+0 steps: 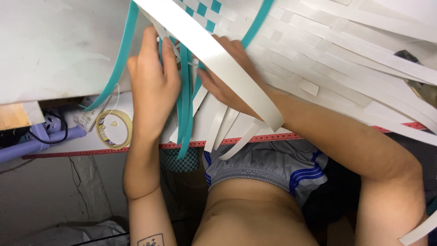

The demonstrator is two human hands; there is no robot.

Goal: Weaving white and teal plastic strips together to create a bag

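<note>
We're weaving strips, both hands on mat.
L hand (152, 75) pinching teal strips (184, 98); R hand (225, 73) pressing flat, fingers spread, on woven mat (291, 50); tape roll (114, 129) left of mat.

This looks like a small home craft workshop rather than a factory or shop. A white table (54, 50) carries a large woven mat of flat white plastic strips (318, 54) with teal strips (184, 100) worked in, loose ends hanging over its near edge. A red measuring tape (91, 151) is fixed along that edge, and a roll of clear tape (114, 129) lies near it at the left. Below the table's left side show a cracked plaster wall (68, 191), a lilac pipe (32, 146) and a black cable (50, 132).
</note>
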